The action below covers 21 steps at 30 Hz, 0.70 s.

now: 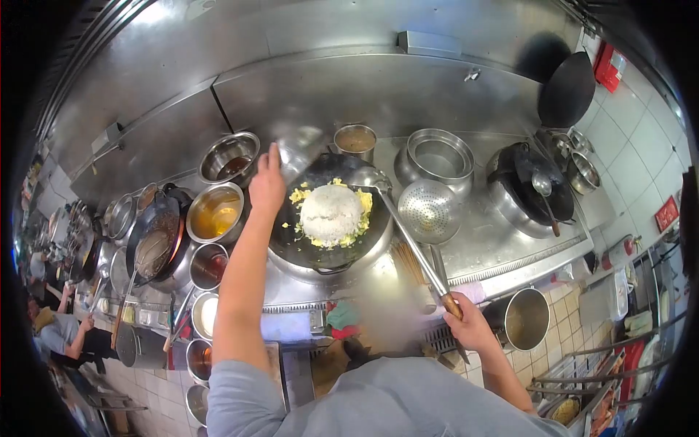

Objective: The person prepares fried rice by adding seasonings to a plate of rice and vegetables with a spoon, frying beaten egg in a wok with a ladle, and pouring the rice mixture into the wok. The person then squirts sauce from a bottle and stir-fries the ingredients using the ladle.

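In the middle stands a black wok (298, 247) with a mound of white rice (331, 213) over yellow scrambled egg (364, 199) and green bits. My left hand (268, 182) is raised at the wok's left rim, its fingers against a shiny metal bowl (300, 151) smeared by motion. The bowl is tipped beside the wok's far left edge, and its inside cannot be made out. Wrapped round a wooden handle, my right hand (470, 324) holds a long ladle (415, 240). The ladle's head lies at the wok's far right rim, next to the rice.
A perforated strainer (429, 211) and a steel pot (440, 156) stand right of the wok. Bowls with yellow liquid (217, 213) and dark sauce (231, 156) are at left. Another wok (535, 182) sits far right. A person (62, 331) works at far left.
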### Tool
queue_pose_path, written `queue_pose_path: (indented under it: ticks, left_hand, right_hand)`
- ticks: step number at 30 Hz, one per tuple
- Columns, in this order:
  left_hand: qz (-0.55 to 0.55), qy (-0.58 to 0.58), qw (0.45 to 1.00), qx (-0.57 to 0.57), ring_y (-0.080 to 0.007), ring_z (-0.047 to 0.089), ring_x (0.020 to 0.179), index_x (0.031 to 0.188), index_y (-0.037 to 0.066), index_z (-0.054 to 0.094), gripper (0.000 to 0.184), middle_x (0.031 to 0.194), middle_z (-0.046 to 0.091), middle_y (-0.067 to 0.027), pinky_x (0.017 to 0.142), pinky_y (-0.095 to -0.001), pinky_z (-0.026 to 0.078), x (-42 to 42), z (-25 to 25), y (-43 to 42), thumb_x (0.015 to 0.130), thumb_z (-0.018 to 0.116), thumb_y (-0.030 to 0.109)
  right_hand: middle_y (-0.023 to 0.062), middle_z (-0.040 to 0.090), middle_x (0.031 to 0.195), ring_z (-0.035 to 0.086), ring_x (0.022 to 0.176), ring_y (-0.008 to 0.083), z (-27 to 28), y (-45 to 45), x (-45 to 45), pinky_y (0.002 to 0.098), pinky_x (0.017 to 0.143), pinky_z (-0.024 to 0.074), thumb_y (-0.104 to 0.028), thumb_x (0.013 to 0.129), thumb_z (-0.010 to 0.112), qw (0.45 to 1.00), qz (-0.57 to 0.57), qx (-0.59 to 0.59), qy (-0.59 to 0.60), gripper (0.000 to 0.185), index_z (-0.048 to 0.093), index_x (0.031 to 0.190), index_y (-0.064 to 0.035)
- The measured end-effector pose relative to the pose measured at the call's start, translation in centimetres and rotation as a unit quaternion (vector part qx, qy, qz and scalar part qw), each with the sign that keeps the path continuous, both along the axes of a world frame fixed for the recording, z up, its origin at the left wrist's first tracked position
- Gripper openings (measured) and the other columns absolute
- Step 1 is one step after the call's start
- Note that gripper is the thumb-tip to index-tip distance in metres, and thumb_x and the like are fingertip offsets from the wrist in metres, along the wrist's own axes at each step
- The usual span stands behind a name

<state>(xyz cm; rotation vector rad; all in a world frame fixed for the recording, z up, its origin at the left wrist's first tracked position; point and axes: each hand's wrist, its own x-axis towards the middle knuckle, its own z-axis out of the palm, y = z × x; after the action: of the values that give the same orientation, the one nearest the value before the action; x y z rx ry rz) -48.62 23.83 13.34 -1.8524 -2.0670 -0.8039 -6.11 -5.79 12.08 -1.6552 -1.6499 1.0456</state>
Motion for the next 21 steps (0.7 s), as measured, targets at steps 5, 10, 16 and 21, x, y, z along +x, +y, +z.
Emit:
queue_pose_path:
  ticks: [5, 10, 16, 21]
  left_hand:
    - [-0.077, -0.039, 0.996, 0.006, -0.0410, 0.063, 0.089, 0.145, 0.015, 0.027, 0.070, 0.131, 0.049, -0.0228, 0.077, -0.0487, 0.052, -0.5, -1.2, -4.4, 0.080, 0.052, 0.007]
    - [0.028, -0.494, 0.867, 0.051, -0.0277, 0.062, 0.100, 0.136, 0.006, 0.037, 0.053, 0.114, 0.058, -0.0181, 0.073, -0.0394, 0.055, -2.2, 0.7, -12.4, 0.085, 0.050, 0.006]
    - [0.069, -0.671, 0.731, 0.102, -0.0283, 0.058, 0.105, 0.127, 0.007, 0.046, 0.039, 0.119, 0.056, -0.0126, 0.093, -0.0439, 0.047, -2.7, -8.4, -29.6, 0.089, 0.052, 0.014]
    - [0.097, -0.830, 0.471, 0.281, -0.0258, 0.055, 0.110, 0.122, 0.000, 0.050, 0.037, 0.118, 0.058, -0.0113, 0.093, -0.0406, 0.046, 9.2, -13.7, -47.6, 0.089, 0.052, 0.016]
  right_hand:
    - [-0.0009, 0.049, 0.074, 0.045, 0.054, 0.0068, 0.5, 4.4, -0.8, 0.0236, 0.046, 0.0374, -0.006, 0.089, 0.058, 0.997, 0.042, 0.017, 0.067, 0.037, 0.045, 0.124, -0.0032]
    - [0.0017, 0.055, 0.086, 0.048, 0.063, 0.0066, 7.2, 7.6, 0.6, 0.0222, 0.054, 0.0432, -0.006, 0.090, 0.056, 0.974, 0.056, -0.016, 0.218, 0.042, 0.042, 0.130, -0.0038]
    - [0.0131, 0.060, 0.081, 0.061, 0.070, 0.0187, 15.4, 13.7, 2.8, 0.0342, 0.064, 0.0481, -0.011, 0.093, 0.052, 0.949, 0.135, 0.282, -0.030, 0.047, 0.038, 0.138, -0.0028]
    - [0.0250, 0.063, 0.091, 0.063, 0.081, 0.0410, 5.8, 16.6, 1.5, 0.0476, 0.073, 0.0480, -0.021, 0.097, 0.044, 0.953, 0.179, 0.226, -0.098, 0.045, 0.033, 0.137, -0.0033]
